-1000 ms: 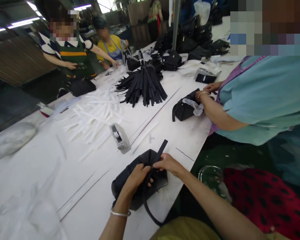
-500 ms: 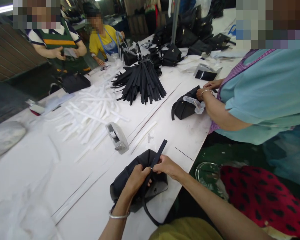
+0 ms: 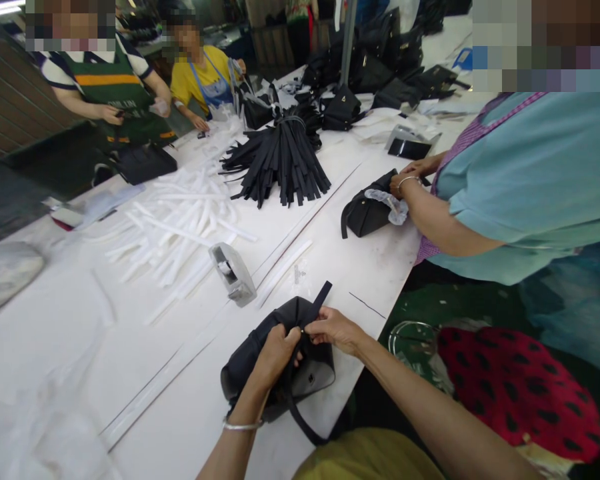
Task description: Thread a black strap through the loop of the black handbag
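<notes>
A black handbag (image 3: 250, 363) lies tilted on the white table in front of me, its grey inner side showing at the right. A dark strap (image 3: 321, 299) runs across its top edge and loops down toward the table's front edge. My left hand (image 3: 277, 353) is closed on the strap at the bag's edge, thumb on top. Close beside it, my right hand (image 3: 333, 328) pinches the strap near a small shiny metal piece. Some fingertips are hidden behind the strap and bag.
A grey tape dispenser (image 3: 233, 273) stands just beyond the bag. White strips (image 3: 180, 220) and a bundle of black straps (image 3: 280, 157) lie farther back. At the right a co-worker's hands (image 3: 405, 180) handle another black bag (image 3: 367, 213). A red spotted cushion (image 3: 520, 393) sits below the table edge.
My right hand has shifted slightly on the strap, and the strap's free end leans a little lower. The metal piece shows more clearly between my hands. The bag stays in place.
</notes>
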The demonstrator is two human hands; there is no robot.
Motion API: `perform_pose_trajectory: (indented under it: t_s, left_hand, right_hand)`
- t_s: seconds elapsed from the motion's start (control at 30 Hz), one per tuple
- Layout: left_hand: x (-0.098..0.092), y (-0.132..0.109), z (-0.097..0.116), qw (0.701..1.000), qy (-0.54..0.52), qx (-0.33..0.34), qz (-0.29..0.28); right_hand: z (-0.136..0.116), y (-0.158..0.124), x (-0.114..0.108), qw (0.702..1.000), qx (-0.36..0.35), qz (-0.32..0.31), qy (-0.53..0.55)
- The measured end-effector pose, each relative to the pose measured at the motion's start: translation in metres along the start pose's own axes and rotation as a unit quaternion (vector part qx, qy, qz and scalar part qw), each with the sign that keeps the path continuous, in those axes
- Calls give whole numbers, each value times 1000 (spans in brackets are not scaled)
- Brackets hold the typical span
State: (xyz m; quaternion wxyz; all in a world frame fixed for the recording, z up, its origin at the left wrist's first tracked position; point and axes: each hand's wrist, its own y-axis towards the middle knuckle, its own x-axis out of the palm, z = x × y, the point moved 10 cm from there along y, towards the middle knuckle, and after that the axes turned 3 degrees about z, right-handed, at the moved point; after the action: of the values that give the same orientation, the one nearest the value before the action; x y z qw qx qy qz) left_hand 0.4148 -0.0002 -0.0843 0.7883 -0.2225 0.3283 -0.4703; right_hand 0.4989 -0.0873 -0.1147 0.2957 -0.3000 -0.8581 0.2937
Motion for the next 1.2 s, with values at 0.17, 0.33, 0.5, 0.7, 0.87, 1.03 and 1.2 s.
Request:
perform_pose_trajectory:
  t_s: [0.17, 0.33, 0.5, 0.7, 0.87, 1.03, 1.2]
  left_hand:
    - [6, -5, 10, 994, -88, -6, -72]
    - [9, -35, 12, 955, -273, -22, -112]
    - [8, -68, -5, 964, -247, 21, -94]
    - [7, -83, -2, 958, -279, 51, -38]
    - [12, -105, 23, 955, -266, 121, -44]
    - [-7, -139, -11, 963, -250, 97, -5]
    - [-60, -191, -76, 976, -126, 40, 175]
  right_hand:
    - [-10, 8, -10, 995, -29, 85, -40]
    - [-22, 5, -51, 979, -81, 184, -17]
    - [-46, -25, -91, 938, -189, 268, -116]
    - [-83, -80, 14, 778, -445, 50, -440]
    - [-79, -73, 51, 706, -479, -13, -522]
    - [-98, -41, 38, 712, -477, 12, -515]
    - [-113, -32, 43, 676, -524, -26, -518]
